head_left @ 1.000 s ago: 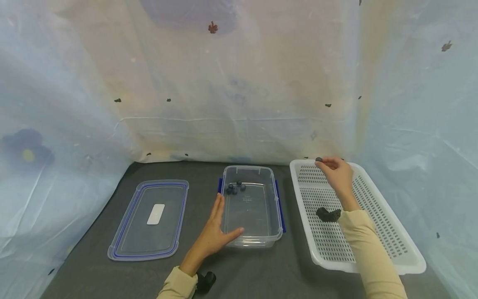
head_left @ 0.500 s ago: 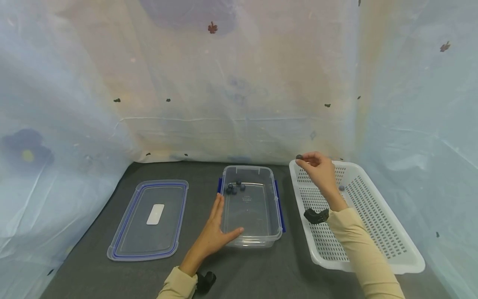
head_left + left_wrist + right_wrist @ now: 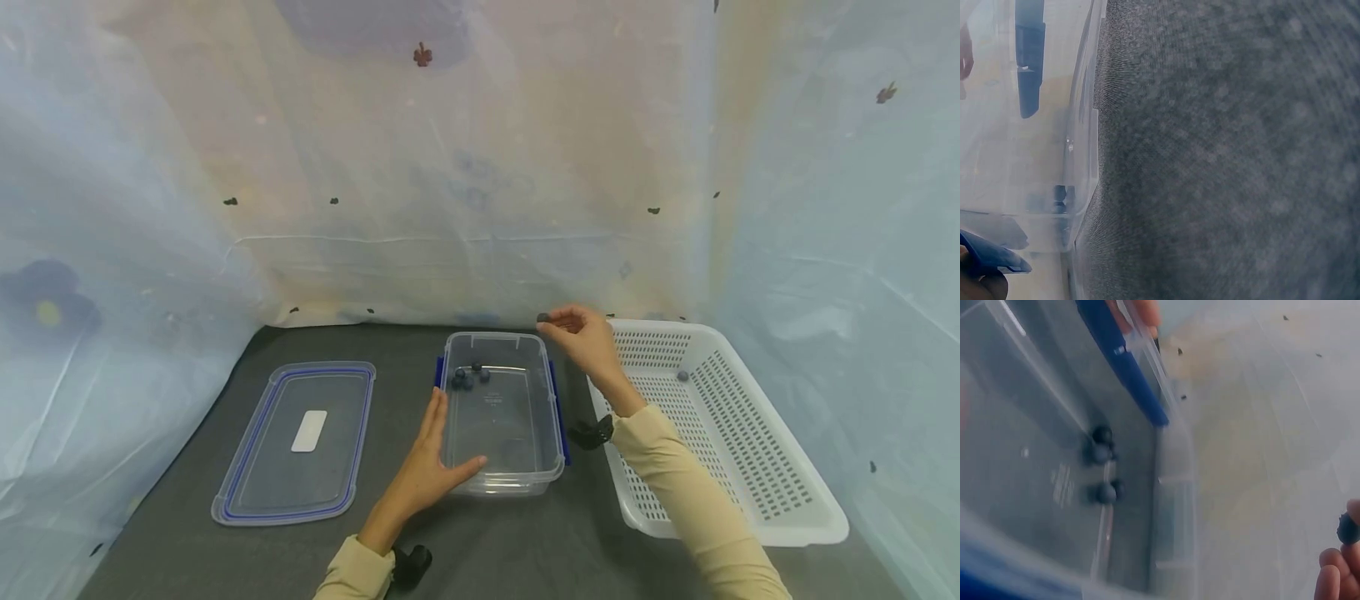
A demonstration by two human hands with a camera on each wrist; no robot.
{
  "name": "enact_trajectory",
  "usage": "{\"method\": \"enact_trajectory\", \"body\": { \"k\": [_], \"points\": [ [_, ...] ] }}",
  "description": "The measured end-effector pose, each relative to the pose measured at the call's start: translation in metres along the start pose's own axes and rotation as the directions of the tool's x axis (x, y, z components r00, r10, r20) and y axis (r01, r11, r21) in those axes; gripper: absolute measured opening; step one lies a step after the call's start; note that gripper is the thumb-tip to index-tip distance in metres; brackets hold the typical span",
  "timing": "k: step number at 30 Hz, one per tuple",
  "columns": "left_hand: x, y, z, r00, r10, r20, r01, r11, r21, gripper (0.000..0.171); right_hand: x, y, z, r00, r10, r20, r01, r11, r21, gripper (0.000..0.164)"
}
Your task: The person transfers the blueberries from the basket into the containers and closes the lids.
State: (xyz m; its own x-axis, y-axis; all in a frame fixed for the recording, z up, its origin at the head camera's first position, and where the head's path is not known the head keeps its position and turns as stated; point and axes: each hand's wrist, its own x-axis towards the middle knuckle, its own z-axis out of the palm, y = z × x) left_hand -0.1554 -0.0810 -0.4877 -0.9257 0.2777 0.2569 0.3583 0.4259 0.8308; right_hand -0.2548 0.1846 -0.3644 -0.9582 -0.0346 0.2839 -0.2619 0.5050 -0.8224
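Between thumb and fingertips my right hand (image 3: 587,340) pinches one blueberry (image 3: 1348,529), held above the far right corner of a clear plastic container (image 3: 498,433). Several blueberries (image 3: 468,383) lie inside that container, grouped toward its far left. My left hand (image 3: 422,475) rests against the container's left side, fingers straight and thumb spread along the near edge. A blue side clip (image 3: 982,253) shows beside the left fingers in the left wrist view. At the right, a white perforated basket (image 3: 780,417) holds a single blueberry (image 3: 682,376).
A clear lid (image 3: 258,467) with a blue seal and a white label lies flat on the dark cloth (image 3: 525,550) at left. Patterned plastic sheeting (image 3: 480,167) rises behind and on both sides of the table.
My right hand has moved left with the blueberry, from over the basket to the container's far right corner. The berry left in the basket has come into sight. My left hand stays put.
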Motion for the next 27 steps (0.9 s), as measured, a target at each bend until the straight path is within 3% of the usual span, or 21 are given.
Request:
{"method": "enact_trajectory", "body": {
  "k": [11, 21, 27],
  "points": [
    [0.000, 0.000, 0.000, 1.000, -0.006, 0.009, 0.006, 1.000, -0.014, 0.110, 0.011, -0.004, 0.057, 0.999, -0.019, 0.026, 0.018, 0.999, 0.037, 0.026],
    [0.000, -0.002, 0.001, 1.000, -0.003, 0.014, 0.004, 1.000, -0.016, 0.110, 0.017, 0.007, 0.095, 0.994, 0.106, 0.016, -0.106, 0.994, 0.010, 0.024],
    [0.000, -0.003, 0.000, 1.000, 0.001, 0.015, -0.001, 1.000, -0.016, 0.110, 0.018, 0.015, 0.112, 0.993, 0.112, 0.020, -0.113, 0.993, 0.020, 0.024]
  ]
}}
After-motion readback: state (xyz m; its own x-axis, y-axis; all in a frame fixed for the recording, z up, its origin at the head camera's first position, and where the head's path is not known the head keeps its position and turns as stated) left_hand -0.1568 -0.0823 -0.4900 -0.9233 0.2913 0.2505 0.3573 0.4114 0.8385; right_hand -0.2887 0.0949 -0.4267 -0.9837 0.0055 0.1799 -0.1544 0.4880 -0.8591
